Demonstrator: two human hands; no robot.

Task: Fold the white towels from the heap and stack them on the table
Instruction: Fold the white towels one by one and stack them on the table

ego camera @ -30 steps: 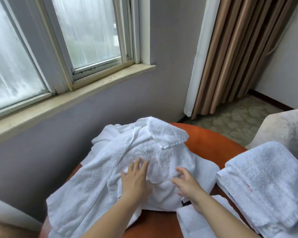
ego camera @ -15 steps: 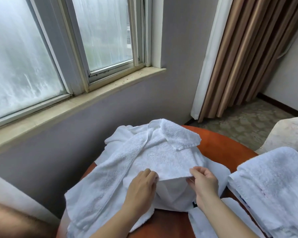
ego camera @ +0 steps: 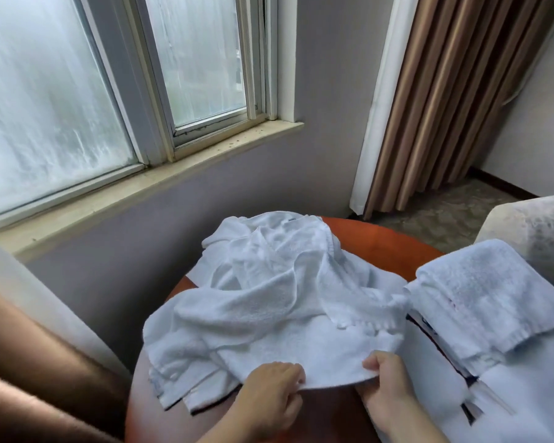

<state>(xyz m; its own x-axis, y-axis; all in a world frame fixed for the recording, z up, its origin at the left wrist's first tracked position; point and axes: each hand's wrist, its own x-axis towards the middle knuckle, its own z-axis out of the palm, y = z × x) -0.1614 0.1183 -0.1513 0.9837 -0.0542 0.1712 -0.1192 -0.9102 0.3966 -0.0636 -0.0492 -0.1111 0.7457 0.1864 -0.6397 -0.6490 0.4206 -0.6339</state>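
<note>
A heap of white towels point(ego camera: 269, 276) lies crumpled on the round orange table point(ego camera: 384, 244). One white towel point(ego camera: 301, 346) is drawn off the top towards me. My left hand point(ego camera: 269, 394) grips its near edge on the left. My right hand point(ego camera: 387, 385) pinches the same edge further right, fingers curled over the hem. A stack of folded white towels point(ego camera: 480, 302) sits at the table's right side.
A grey wall with a window sill point(ego camera: 141, 187) runs behind the table. Brown curtains point(ego camera: 445, 100) hang at the back right. A pale armchair point(ego camera: 531, 219) stands to the right of the stack, and a brown curtain or cushion point(ego camera: 29, 362) lies at the lower left.
Both hands have taken hold of a towel's edge and pulled it towards me, spreading it over the heap. The view has shifted left and lower.
</note>
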